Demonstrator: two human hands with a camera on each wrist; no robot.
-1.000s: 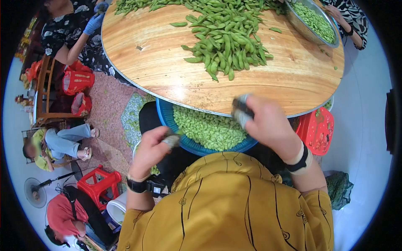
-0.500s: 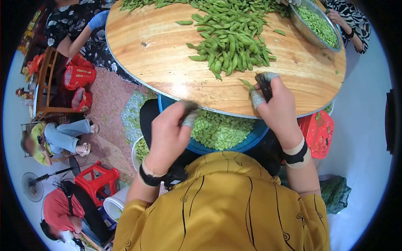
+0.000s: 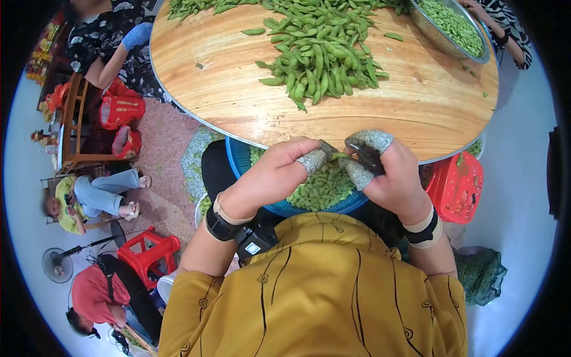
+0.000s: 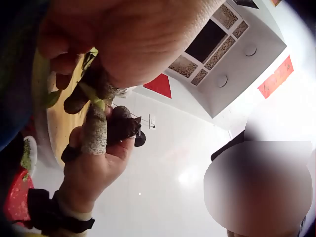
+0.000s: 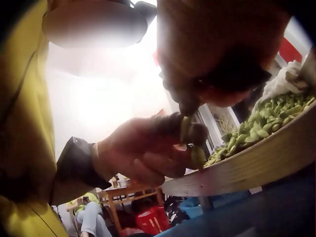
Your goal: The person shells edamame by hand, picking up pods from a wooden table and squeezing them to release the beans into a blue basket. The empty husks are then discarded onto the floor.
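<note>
Both hands meet over a blue basin point(image 3: 237, 156) of shelled beans point(image 3: 318, 191), just off the table's near edge. Between the fingertips is a green pod point(image 3: 340, 156); the left hand point(image 3: 267, 178) pinches one end, and the right hand point(image 3: 395, 178) pinches the other. Grey wrappings cover the thumbs and some fingertips. In the left wrist view the pod point(image 4: 92, 95) runs between the two hands. The right wrist view shows the pod point(image 5: 186, 129) at the left hand's point(image 5: 143, 145) fingertips. A pile of whole pods point(image 3: 324, 56) lies on the wooden table point(image 3: 226, 107).
A metal bowl point(image 3: 416, 24) of shelled beans stands at the table's back right, beside another person's arm. A person with a blue glove point(image 3: 137, 37) is at the far left. Red stools point(image 3: 148, 253), a fan point(image 3: 57, 265) and a red container point(image 3: 457, 190) stand around.
The right hand has come down from the tabletop with a pod. The left hand has moved right, and the two hands now meet at the pod over the basin.
</note>
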